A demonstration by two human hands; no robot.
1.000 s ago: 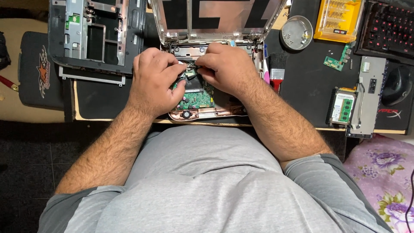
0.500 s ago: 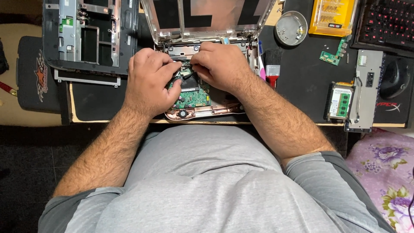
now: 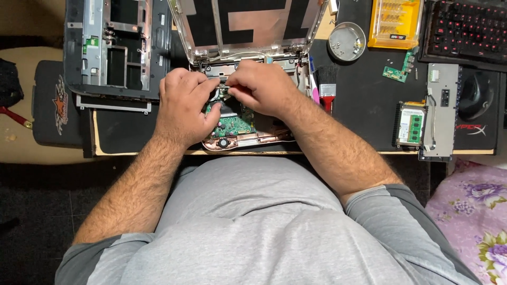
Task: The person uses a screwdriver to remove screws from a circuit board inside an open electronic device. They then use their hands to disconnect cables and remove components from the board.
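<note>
- Opened laptop (image 3: 237, 126) at the desk's near edge, centre: green circuit board bare inside a coppery-pink shell, hinged lid (image 3: 248, 24) tilted back, its inner face black with a copper-toned patch.
- Left hand (image 3: 185, 108) and right hand (image 3: 261, 87) together over the laptop's hinge area, fingertips meeting on a small part too hidden to name; firm pinch or plain touch, cannot tell.
- Left of the laptop: grey metal chassis frame (image 3: 116, 50), flat, with rectangular cut-outs.
- Right of the laptop: small brush (image 3: 327, 87) with red ferrule; round shallow metal dish (image 3: 347, 41); yellow plastic bit case (image 3: 396, 24); small green board (image 3: 400, 68).
- Farther right of the laptop: memory module in a metal cage (image 3: 411, 124), long silver bracket (image 3: 441, 113), black keyboard (image 3: 467, 29) with red-lit keys.
- Under the laptop: black mat (image 3: 364, 116) on the desk (image 3: 16, 142).
</note>
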